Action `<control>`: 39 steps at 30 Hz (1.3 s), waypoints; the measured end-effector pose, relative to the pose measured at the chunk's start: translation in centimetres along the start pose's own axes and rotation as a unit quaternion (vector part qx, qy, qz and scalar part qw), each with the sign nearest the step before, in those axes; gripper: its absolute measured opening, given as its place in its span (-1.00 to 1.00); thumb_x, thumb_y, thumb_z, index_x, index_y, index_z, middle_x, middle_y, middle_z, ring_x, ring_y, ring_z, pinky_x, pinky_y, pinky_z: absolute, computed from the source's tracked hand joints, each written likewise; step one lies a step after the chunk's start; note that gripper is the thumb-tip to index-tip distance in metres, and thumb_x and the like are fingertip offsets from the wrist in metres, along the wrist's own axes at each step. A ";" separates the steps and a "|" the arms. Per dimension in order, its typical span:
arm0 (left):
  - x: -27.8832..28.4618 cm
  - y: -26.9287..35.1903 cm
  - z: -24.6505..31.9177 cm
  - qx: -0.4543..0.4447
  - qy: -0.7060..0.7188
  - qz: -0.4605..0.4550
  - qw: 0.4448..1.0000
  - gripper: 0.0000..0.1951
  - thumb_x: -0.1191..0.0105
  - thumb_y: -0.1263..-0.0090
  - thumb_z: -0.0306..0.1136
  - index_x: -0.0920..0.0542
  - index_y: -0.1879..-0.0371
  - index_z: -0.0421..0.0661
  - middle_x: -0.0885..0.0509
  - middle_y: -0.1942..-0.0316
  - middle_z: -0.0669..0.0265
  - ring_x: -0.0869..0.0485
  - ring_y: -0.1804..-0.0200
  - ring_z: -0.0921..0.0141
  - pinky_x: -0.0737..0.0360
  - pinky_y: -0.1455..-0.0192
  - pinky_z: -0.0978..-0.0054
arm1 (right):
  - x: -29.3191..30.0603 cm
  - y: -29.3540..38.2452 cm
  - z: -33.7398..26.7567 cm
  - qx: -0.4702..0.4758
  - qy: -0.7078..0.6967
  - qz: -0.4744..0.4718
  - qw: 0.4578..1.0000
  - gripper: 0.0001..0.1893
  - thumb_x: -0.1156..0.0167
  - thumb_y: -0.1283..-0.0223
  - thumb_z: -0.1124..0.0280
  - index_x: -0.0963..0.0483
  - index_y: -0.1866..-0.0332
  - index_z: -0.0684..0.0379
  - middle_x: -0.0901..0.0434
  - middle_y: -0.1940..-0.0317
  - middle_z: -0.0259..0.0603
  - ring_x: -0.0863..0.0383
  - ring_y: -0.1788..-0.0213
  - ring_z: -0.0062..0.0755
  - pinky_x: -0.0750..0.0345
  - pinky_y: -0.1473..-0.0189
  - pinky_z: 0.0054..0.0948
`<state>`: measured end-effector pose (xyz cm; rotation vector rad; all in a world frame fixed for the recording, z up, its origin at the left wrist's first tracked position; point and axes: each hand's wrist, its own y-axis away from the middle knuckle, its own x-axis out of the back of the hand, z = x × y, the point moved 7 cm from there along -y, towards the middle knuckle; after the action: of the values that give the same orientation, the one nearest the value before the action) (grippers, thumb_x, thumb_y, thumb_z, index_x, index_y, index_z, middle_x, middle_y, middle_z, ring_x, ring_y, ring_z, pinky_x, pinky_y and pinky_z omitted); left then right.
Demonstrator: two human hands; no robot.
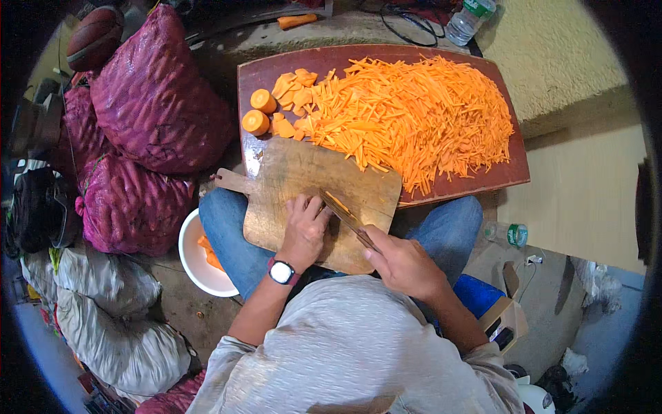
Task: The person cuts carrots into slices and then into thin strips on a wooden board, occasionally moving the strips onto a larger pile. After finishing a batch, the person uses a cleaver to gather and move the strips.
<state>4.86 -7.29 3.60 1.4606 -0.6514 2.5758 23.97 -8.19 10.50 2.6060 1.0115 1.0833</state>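
Observation:
My right hand (406,261) grips the handle of a kitchen knife (344,213), its blade slanting over a wooden cutting board (289,165). Curled fingers of my left hand (306,227) press down beside the blade; whatever lies beneath them is hidden. A thin strip of carrot (337,201) shows along the blade. The board rests across my lap and against a dark red tabletop (455,189). On that top lies a large heap of shredded carrot (424,114), with carrot slices (295,93) and two thick carrot chunks (255,122) at its left.
Pink mesh sacks (160,98) of carrots stand at the left, with white sacks (119,336) below. A white basin (194,269) holding carrot pieces sits by my left knee. Plastic bottles (468,23) and a cardboard box (509,321) are at the right.

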 end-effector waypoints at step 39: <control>0.4 -0.3 0.1 -0.019 0.035 0.007 0.999 -0.64 -0.19 -0.34 -0.49 -0.76 -0.09 -0.33 -0.65 -0.18 0.02 -0.57 -0.23 -0.02 -0.50 -0.28 0.03 | -1.3 -5.3 0.6 0.037 -0.015 0.031 0.999 -0.56 -0.21 -0.65 0.31 -0.49 -0.48 0.26 -0.76 -0.06 0.40 -0.79 -0.12 0.47 -0.71 -0.14 0.19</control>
<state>4.83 -7.12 4.11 1.3534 -0.7004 2.5962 20.90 -4.89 7.36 2.7197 0.9886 1.0353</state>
